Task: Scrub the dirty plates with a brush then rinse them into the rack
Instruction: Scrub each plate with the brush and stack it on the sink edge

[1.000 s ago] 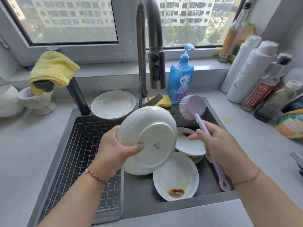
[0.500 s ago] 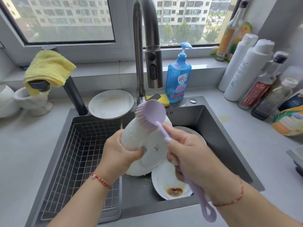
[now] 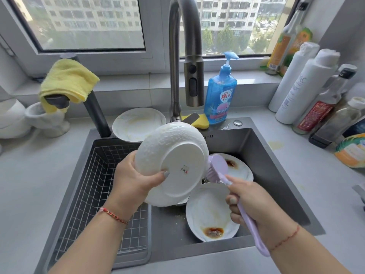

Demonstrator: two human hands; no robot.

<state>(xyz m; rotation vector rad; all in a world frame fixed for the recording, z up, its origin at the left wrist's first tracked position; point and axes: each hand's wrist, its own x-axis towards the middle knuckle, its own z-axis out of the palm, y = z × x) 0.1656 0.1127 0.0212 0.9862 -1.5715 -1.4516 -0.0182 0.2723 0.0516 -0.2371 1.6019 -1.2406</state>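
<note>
My left hand [image 3: 134, 179] grips a white plate [image 3: 177, 157] by its rim, tilted with its underside toward me and foam on its outer edge. My right hand [image 3: 254, 204] holds a lilac brush [image 3: 218, 168] by the handle, bristles against the plate's right edge. Below in the sink [image 3: 266, 155] lie two dirty plates with brown sauce, one near [image 3: 209, 212] and one farther back [image 3: 240, 167]. Another plate lies partly hidden under the held one. A smeared plate [image 3: 138, 123] rests on the sink's back edge. The wire rack [image 3: 98, 184] fills the sink's left part.
The tall faucet [image 3: 185, 46] arches over the sink's middle. A blue soap bottle [image 3: 220, 95] and a yellow sponge [image 3: 199, 120] stand behind it. Several bottles [image 3: 308, 88] crowd the right counter. A yellow cloth [image 3: 67, 82] hangs on a dark tap at left.
The brush swung from the right to the plate's top edge, then down to its right edge. The plate has stayed tilted in my left hand.
</note>
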